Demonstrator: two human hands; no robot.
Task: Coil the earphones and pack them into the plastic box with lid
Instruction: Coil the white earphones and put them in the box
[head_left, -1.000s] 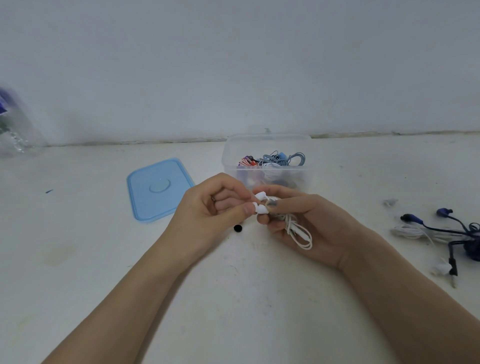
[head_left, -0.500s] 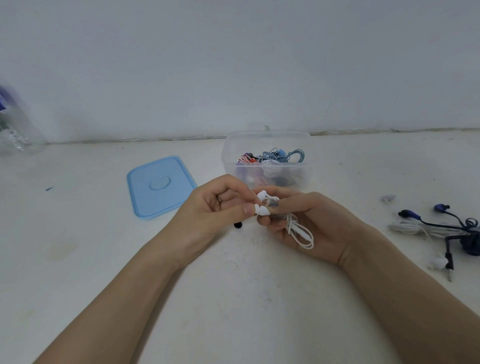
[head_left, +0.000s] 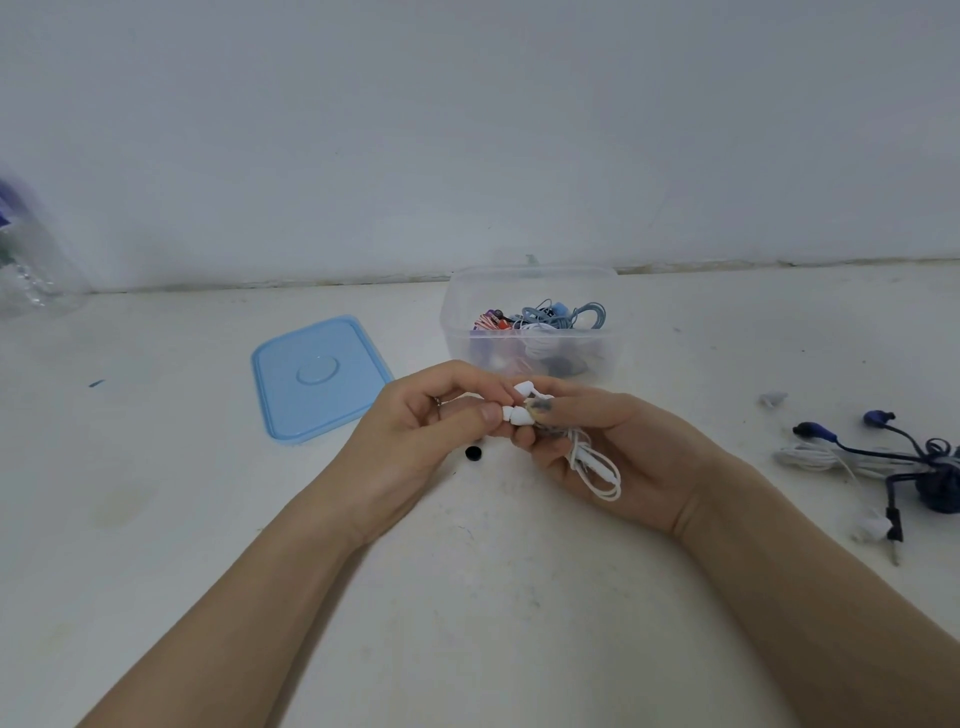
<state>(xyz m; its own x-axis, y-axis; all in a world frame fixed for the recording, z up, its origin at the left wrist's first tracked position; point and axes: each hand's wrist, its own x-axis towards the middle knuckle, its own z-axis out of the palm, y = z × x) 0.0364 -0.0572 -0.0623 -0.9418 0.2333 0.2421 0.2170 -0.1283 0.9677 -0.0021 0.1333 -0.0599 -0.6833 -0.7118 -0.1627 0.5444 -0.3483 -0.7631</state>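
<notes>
Two hands are meeting over the middle of the desk (head_left: 467, 623), both working on one set of white earphones (head_left: 592, 460). The left hand (head_left: 415, 441) is pinching a white earbud between thumb and curled fingers, while the right hand (head_left: 623, 457) is gripping the coiled cord, whose loops are hanging out across its palm. Just behind the hands, the clear plastic box (head_left: 530, 322) is standing open, already holding several coiled earphones in blue, white and red. The blue lid (head_left: 319, 376) is lying flat on the desk to the left of the box. A small black eartip (head_left: 473, 453) is resting below the left hand. Dark blue earphones (head_left: 909, 457) and another white set (head_left: 815, 460) are lying loose at the right edge.
</notes>
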